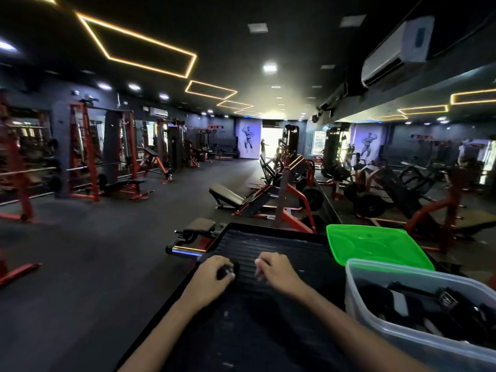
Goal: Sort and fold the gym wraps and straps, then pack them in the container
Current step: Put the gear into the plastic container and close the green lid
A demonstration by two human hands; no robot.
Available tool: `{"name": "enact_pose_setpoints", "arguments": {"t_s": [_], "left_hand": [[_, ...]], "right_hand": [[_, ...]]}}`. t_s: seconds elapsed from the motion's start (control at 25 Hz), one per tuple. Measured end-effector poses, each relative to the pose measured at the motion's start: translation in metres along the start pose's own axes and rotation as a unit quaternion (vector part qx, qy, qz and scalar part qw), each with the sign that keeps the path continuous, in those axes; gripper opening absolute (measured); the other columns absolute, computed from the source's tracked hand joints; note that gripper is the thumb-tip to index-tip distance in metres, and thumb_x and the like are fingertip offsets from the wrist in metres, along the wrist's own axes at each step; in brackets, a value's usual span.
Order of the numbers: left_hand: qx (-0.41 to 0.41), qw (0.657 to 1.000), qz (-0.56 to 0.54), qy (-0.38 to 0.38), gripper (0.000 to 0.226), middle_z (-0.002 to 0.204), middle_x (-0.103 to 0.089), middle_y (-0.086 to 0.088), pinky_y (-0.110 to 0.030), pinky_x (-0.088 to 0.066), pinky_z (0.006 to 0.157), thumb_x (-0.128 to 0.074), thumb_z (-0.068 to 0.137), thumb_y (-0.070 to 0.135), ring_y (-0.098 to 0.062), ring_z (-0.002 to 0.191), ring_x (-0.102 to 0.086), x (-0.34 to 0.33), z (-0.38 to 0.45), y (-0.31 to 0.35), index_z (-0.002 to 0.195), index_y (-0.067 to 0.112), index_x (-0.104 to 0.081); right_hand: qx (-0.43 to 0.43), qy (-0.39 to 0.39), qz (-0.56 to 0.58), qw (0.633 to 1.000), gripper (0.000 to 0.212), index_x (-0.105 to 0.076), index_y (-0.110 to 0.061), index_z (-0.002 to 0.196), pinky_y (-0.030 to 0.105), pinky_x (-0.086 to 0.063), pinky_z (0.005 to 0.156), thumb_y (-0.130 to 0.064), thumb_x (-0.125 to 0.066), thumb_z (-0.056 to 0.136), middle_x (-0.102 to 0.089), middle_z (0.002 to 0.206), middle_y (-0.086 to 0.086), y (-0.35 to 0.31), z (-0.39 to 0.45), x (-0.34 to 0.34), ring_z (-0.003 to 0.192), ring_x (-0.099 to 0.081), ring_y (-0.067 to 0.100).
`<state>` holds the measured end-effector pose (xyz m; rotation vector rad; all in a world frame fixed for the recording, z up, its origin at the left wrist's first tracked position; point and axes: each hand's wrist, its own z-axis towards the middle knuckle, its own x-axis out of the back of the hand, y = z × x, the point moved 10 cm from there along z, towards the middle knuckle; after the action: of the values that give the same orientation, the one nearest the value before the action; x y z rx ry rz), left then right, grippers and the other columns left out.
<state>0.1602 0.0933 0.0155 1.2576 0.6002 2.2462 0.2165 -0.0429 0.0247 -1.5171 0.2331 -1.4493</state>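
On a black ribbed platform [281, 245] my left hand [214, 275] curls around a dark rolled wrap [228, 270], only partly visible under the fingers. My right hand [273, 269] rests beside it with bent fingers on the platform; whether it pinches the wrap's dark end is hard to tell. A clear plastic container [357, 291] stands at the right, holding several black wraps and straps [429, 304]. Its green lid [375, 245] lies just behind it.
A chrome-tipped bar and black pad [188, 248] jut out left of the platform. Red and black gym machines [281, 200] stand ahead and along the left wall. Dark floor [94, 251] stretches away to the left. A mirror wall runs along the right.
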Motion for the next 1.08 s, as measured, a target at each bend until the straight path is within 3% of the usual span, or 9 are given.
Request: {"name": "enact_pose_setpoints", "arguments": {"t_s": [0.16, 0.24, 0.36, 0.48, 0.68, 0.8, 0.92, 1.0, 1.08], "left_hand": [[0.13, 0.989, 0.031, 0.066, 0.025, 0.112, -0.061, -0.004, -0.027, -0.039, 0.093, -0.059, 0.089, 0.02, -0.021, 0.109, -0.055, 0.021, 0.022, -0.083, 0.111, 0.007, -0.061], [0.182, 0.981, 0.051, 0.04, 0.032, 0.118, -0.059, -0.008, -0.035, -0.04, 0.096, -0.052, 0.093, 0.03, -0.025, 0.114, -0.053, 0.012, 0.033, -0.108, 0.113, 0.006, -0.059], [0.207, 0.976, 0.067, -0.017, 0.051, 0.141, -0.044, -0.008, -0.035, -0.032, 0.105, -0.04, 0.097, 0.037, -0.024, 0.129, -0.042, -0.013, 0.04, -0.127, 0.141, 0.011, -0.035], [0.174, 0.981, 0.086, -0.011, 0.049, 0.141, -0.044, -0.006, -0.032, -0.029, 0.106, -0.043, 0.097, 0.033, -0.023, 0.129, -0.042, -0.018, 0.047, -0.126, 0.141, 0.014, -0.036], [0.051, 0.994, 0.097, -0.016, 0.04, 0.126, -0.052, -0.002, -0.026, -0.035, 0.097, -0.054, 0.088, 0.016, -0.02, 0.119, -0.048, -0.025, 0.053, -0.102, 0.128, 0.015, -0.049], [0.07, 0.991, 0.105, -0.038, 0.048, 0.126, -0.05, 0.001, -0.031, -0.044, 0.093, -0.061, 0.087, 0.027, -0.016, 0.118, -0.05, -0.027, 0.05, -0.104, 0.131, 0.02, -0.043], [0.083, 0.985, 0.137, -0.068, 0.064, 0.13, -0.051, -0.005, -0.031, -0.041, 0.097, -0.068, 0.082, 0.03, -0.022, 0.122, -0.048, -0.033, 0.047, -0.107, 0.136, 0.015, -0.038], [0.072, 0.993, 0.072, -0.054, 0.062, 0.13, -0.054, -0.009, -0.026, -0.038, 0.097, -0.07, 0.081, 0.025, -0.022, 0.121, -0.05, -0.034, 0.043, -0.091, 0.134, 0.01, -0.043], [0.051, 0.998, -0.016, -0.026, 0.059, 0.125, -0.057, -0.009, -0.019, -0.037, 0.093, -0.074, 0.079, 0.022, -0.017, 0.116, -0.052, -0.03, 0.038, -0.06, 0.131, 0.009, -0.048]], "right_hand": [[-0.181, 0.029, 0.136, 0.974, 0.036, -0.056, -0.008, 0.072, 0.027, -0.05, 0.047, -0.03, -0.045, 0.098, -0.06, 0.065, 0.006, 0.04, 0.041, -0.06, 0.05, -0.057, 0.012], [-0.257, 0.006, 0.185, 0.948, 0.045, -0.059, -0.003, 0.099, 0.03, -0.053, 0.052, -0.047, -0.052, 0.09, -0.063, 0.086, 0.012, 0.052, 0.049, -0.088, 0.064, -0.061, 0.02], [-0.294, -0.026, 0.191, 0.936, 0.068, -0.053, -0.009, 0.118, 0.03, -0.052, 0.064, -0.059, -0.065, 0.074, -0.059, 0.107, 0.009, 0.056, 0.062, -0.118, 0.088, -0.06, 0.024], [-0.301, 0.004, 0.189, 0.935, 0.067, -0.052, -0.011, 0.113, 0.032, -0.054, 0.073, -0.048, -0.075, 0.063, -0.062, 0.105, 0.001, 0.061, 0.072, -0.119, 0.096, -0.06, 0.02], [-0.292, 0.018, 0.287, 0.912, 0.045, -0.067, -0.005, 0.1, 0.021, -0.046, 0.051, -0.029, -0.073, 0.063, -0.07, 0.086, 0.005, 0.069, 0.063, -0.113, 0.072, -0.065, 0.015], [-0.276, -0.007, 0.331, 0.902, 0.023, -0.068, -0.008, 0.089, 0.023, -0.048, 0.056, -0.021, -0.069, 0.07, -0.066, 0.076, 0.004, 0.065, 0.047, -0.099, 0.065, -0.062, 0.016], [-0.247, -0.011, 0.322, 0.914, 0.007, -0.064, -0.013, 0.077, 0.021, -0.045, 0.053, -0.014, -0.068, 0.072, -0.059, 0.066, 0.001, 0.06, 0.023, -0.069, 0.056, -0.058, 0.014], [-0.222, 0.007, 0.301, 0.928, 0.011, -0.06, -0.014, 0.071, 0.018, -0.04, 0.045, -0.013, -0.07, 0.07, -0.054, 0.061, 0.0, 0.055, -0.001, -0.041, 0.048, -0.053, 0.01], [-0.195, 0.04, 0.249, 0.948, 0.02, -0.06, -0.015, 0.07, 0.021, -0.041, 0.047, -0.021, -0.075, 0.059, -0.057, 0.064, 0.001, 0.049, -0.029, -0.003, 0.052, -0.054, 0.011]]}}
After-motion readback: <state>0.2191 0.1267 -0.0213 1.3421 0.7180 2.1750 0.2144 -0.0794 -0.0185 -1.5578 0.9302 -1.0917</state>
